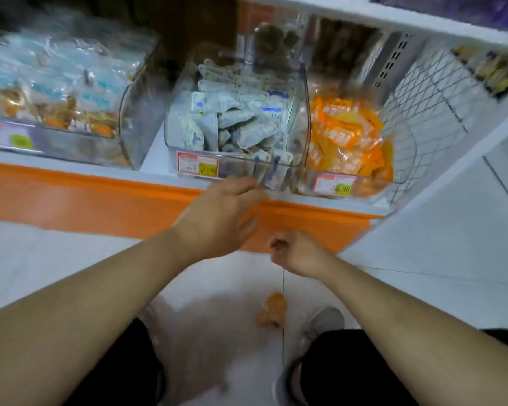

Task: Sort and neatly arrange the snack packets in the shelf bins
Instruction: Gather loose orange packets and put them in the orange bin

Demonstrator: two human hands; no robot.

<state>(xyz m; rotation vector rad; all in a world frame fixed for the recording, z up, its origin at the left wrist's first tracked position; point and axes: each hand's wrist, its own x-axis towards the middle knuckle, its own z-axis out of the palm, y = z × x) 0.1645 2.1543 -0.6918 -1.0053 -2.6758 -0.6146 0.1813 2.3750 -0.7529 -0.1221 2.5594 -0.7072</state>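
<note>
Three clear bins stand on the low shelf. The left bin (129,112) holds pale blue packets (56,83). The middle bin (241,168) is heaped with white-and-blue packets (232,118). The right bin (305,118) holds orange packets (346,136). My left hand (220,212) hovers just below the middle bin's front edge, fingers relaxed and holding nothing. My right hand (294,250) is lower, in front of the orange shelf base, fingers curled; it shows nothing held. An orange packet (272,310) lies on the floor between my feet.
A white wire mesh panel (423,112) closes the shelf's right side. An upper shelf board (393,16) overhangs the bins. Price tags (198,167) sit on the bin fronts. The orange base strip (100,197) runs along the white tiled floor. My shoe (326,320) is near the dropped packet.
</note>
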